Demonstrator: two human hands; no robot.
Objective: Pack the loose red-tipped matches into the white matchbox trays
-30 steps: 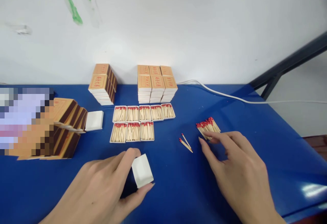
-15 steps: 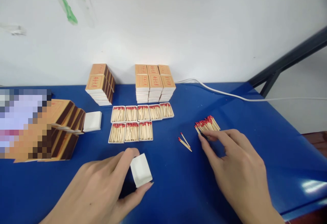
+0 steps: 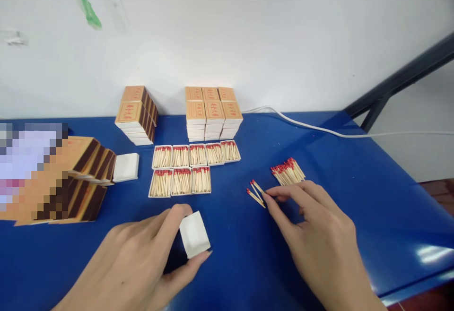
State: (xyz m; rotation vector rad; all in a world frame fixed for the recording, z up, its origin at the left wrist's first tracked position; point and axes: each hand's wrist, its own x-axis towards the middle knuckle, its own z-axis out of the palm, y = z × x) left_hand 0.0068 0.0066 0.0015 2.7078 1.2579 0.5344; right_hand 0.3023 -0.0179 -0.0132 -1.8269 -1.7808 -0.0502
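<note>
Left hand (image 3: 142, 259) grip pinches white tray (image 3: 194, 234) near worktop's (image 3: 354, 183) front edge | right hand (image 3: 319, 240) fingertips seemingly touch loose matches (image 3: 256, 192), grip open, match pile (image 3: 288, 171) behind | risk: a nudge scatters sticks toward filled trays (image 3: 187, 169).

A blue table (image 3: 354, 169) carries two stacks of closed matchboxes (image 3: 213, 112) by the wall, eight open trays of matches (image 3: 191, 167) in two rows before them, a leaning row of box sleeves (image 3: 88, 169) at the left beside an empty white tray (image 3: 126, 167), a loose match pile (image 3: 288, 171), few stray matches (image 3: 255, 192), and a white cable (image 3: 319, 131).
</note>
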